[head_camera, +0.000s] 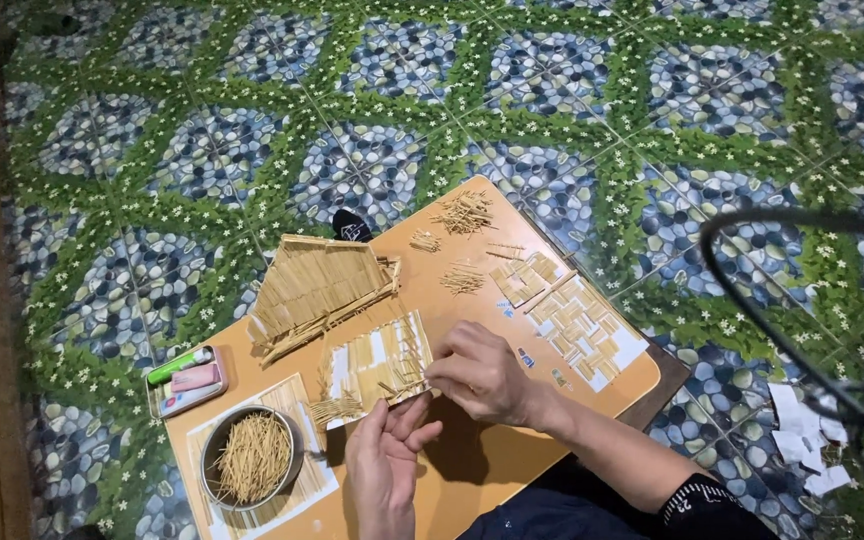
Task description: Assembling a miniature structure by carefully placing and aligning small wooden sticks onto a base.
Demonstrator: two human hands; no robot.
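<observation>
My left hand (384,462) holds the lower edge of a small panel of thin wooden sticks glued on white paper (377,365), over a tan board (512,455). My right hand (480,372) pinches at the panel's right edge, fingers closed on a stick there. Just left of the panel lies a small bundle of loose sticks (337,408). Behind it stands a little house roof made of sticks (317,288).
A round metal bowl of sticks (250,457) sits at the board's front left on a stick mat. A small tray with a green tube (184,378) lies beside it. Loose stick piles (464,212) and woven stick panels (577,322) lie at the right. A black cable (752,300) loops over the patterned floor.
</observation>
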